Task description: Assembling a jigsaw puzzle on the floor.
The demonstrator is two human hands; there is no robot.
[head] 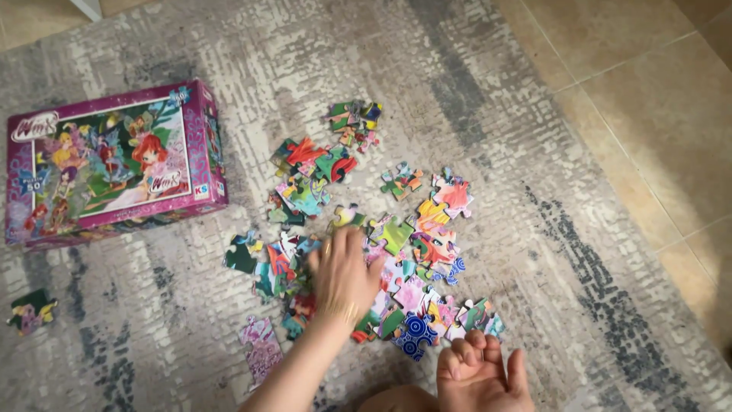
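At the far left edge of the frame a lone dark green puzzle piece (31, 311) lies on the rug (579, 252), well apart from everything else. Above it, in the upper left, the purple puzzle box (114, 164) sits flat with its cartoon picture face up; it looks shut, so I cannot tell whether anything is inside. Lower down, left of centre, a pink piece (261, 347) lies on its own just beside my forearm.

In the middle of the frame the loose puzzle pieces (366, 229) are spread in a heap on the rug, coloured side up for the most part, some overlapping. A small cluster sits at the top of the heap, the rest fan out below. A few seem to touch edge to edge, but I see no clearly joined section, so I judge the puzzle barely begun: the pieces are out of the box and nearly all the fitting together is left.

My left hand (343, 275) lies palm down on the lower middle of the heap, fingers spread flat over the pieces, pressing or sliding them, not pinching any one. To the right, at the bottom edge of the frame, my right hand (480, 374) hovers just below the pile, fingers loosely curled with nothing in them, close to a blue patterned piece (414, 336). Tan floor tiles (671, 91) fill the upper right corner.
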